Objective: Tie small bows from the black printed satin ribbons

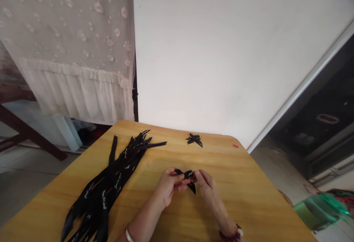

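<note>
Between my two hands is a black ribbon bow (188,175) with pale lettering, held just above the wooden table. My left hand (172,185) pinches its left side between thumb and fingers. At the bow's right loop, the fingertips of my right hand (206,182) are closed on the ribbon. One pointed tail hangs below the knot. A pile of loose black ribbon strips (116,177), printed with white script, lies to the left of my hands. Farther back rests another black ribbon bow (194,139).
The wooden table (238,205) reaches back to a white wall panel (221,57). A small red object (235,146) lies near its far right corner. A lace curtain (83,50) hangs at the left. Beside the right edge stands a green translucent container (320,208).
</note>
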Available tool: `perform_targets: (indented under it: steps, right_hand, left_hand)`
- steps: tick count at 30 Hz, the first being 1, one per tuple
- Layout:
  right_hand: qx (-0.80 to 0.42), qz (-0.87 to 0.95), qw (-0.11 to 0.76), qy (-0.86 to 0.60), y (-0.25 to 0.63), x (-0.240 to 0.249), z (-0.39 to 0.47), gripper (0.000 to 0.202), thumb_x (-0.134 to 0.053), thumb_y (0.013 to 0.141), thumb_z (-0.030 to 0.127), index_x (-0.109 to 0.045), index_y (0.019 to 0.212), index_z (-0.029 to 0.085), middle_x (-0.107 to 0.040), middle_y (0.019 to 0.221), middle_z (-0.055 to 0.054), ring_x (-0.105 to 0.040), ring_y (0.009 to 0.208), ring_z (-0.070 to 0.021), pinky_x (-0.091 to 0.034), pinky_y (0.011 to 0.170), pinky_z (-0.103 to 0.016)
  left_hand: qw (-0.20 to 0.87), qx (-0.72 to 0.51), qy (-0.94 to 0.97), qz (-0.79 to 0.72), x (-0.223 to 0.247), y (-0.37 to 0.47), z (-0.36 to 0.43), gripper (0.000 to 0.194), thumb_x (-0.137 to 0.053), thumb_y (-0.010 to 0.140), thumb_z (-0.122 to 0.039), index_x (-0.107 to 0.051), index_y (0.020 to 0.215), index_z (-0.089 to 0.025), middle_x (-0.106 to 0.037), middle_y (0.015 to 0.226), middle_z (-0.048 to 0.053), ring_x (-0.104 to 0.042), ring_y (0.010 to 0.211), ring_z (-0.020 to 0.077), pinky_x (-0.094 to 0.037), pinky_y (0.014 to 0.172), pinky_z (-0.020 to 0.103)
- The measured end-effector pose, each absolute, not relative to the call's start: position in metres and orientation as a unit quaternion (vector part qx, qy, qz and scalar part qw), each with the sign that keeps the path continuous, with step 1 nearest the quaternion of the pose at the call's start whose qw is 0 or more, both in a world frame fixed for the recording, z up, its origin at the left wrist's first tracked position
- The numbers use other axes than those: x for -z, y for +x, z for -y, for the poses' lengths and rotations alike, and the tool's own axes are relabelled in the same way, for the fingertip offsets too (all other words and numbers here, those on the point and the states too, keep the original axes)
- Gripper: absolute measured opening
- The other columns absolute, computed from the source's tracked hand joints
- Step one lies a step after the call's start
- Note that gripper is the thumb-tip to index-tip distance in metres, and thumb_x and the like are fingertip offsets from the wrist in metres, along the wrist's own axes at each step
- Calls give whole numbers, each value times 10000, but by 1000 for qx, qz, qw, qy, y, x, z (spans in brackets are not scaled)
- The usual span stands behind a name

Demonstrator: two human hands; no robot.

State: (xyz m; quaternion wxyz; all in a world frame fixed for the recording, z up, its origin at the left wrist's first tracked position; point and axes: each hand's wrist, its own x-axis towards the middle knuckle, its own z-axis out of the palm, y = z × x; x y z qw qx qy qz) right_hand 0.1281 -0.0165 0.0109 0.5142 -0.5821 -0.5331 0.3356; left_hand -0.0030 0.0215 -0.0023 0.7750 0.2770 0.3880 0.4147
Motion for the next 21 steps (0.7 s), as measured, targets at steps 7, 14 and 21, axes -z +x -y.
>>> perform_targets:
  steps: [7,14,21]
  right_hand:
    - [-344,554,489,-579,127,-1,16,236,-515,709,353,-440,571,178,-435,517,40,-406,491,-101,-312,449,-193]
    - [-317,553,493,-592,127,7,13,244,-493,709,316,-377,532,197,-346,477,68,-332,452,-90,-262,424,-193]
    - [-311,540,504,-598,122,7,14,235,-478,713,317,-387,534,195,-373,489,56,-352,480,-101,-285,450,-201]
  left_hand:
    - [775,-393,317,-380,1,-2,-18,195,-647,562,-124,-532,719,-114,-658,698,76,-640,643,210,-475,465,211]
    - [776,-400,309,-377,-2,0,-18,163,-591,656,-250,-555,700,-98,-659,690,90,-639,607,192,-487,478,221]
    - [761,-443,283,-381,4,6,-17,163,-524,715,-248,-524,632,-108,-635,599,60,-631,550,178,-472,444,214]
